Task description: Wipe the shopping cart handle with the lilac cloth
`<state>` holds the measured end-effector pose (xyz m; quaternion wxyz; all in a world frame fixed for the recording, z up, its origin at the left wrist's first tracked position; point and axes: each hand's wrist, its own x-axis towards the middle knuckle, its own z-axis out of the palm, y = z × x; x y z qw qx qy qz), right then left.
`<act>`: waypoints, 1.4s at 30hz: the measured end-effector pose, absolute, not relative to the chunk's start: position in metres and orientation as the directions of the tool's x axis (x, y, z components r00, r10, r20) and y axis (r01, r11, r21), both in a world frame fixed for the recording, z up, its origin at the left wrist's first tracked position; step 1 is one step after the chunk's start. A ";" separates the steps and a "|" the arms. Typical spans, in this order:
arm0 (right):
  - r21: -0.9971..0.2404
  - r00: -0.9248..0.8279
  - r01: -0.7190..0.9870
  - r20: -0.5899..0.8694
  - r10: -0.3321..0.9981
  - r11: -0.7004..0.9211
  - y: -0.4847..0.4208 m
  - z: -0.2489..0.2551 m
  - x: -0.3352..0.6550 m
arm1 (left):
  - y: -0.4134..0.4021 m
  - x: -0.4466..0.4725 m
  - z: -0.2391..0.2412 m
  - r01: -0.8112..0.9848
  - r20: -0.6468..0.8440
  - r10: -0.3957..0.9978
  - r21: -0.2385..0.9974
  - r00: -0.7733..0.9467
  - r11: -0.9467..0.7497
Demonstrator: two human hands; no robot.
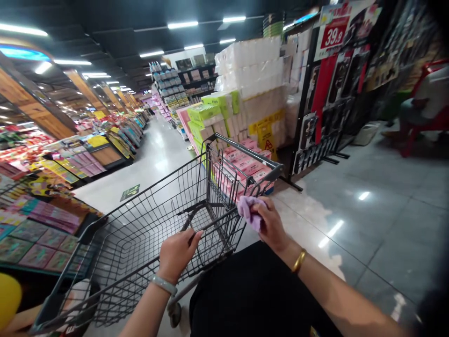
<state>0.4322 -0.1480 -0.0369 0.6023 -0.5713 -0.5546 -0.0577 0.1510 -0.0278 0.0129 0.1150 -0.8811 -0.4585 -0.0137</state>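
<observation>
A grey wire shopping cart (154,229) stands across the front of the view, its basket bare inside. My left hand (178,252), with a pale bangle at the wrist, is closed around the cart's near top rail. In my right hand (271,224) a crumpled lilac cloth (249,210) is gripped, close to the cart's rear corner below the push handle (245,152). A gold bangle circles the right wrist. The right fingertips are partly hidden by the cloth.
Pink packs (242,161) and green boxes (210,114) are stacked behind the cart, beside a yellow caution sign (267,138). A black display rack (315,107) stands to the right. Shelves of boxed goods (38,243) line the left; a seated person (421,103) is at far right.
</observation>
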 end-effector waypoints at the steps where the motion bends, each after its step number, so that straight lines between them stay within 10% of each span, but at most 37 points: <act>1: -0.634 0.424 0.698 0.740 0.522 0.332 -0.147 -0.036 0.432 | -0.029 0.152 0.015 0.811 0.104 0.810 -0.188 0.577 -0.554; 13: -0.638 0.493 0.694 0.759 0.426 0.333 -0.136 -0.027 0.453 | -0.057 0.316 0.048 0.634 0.113 0.655 0.172 0.747 -0.754; 26: -0.655 0.515 0.696 0.741 0.431 0.294 -0.145 -0.003 0.481 | -0.046 0.361 0.043 0.524 0.128 0.574 0.285 0.809 -0.803; 35: -0.671 0.588 0.695 0.737 0.332 0.258 -0.141 0.004 0.484 | -0.047 0.365 0.039 0.546 0.136 0.572 0.185 0.809 -0.817; 42: -0.677 0.525 0.719 0.678 0.515 0.158 -0.149 -0.014 0.473 | -0.053 0.361 0.037 0.551 0.171 0.559 0.094 0.812 -0.829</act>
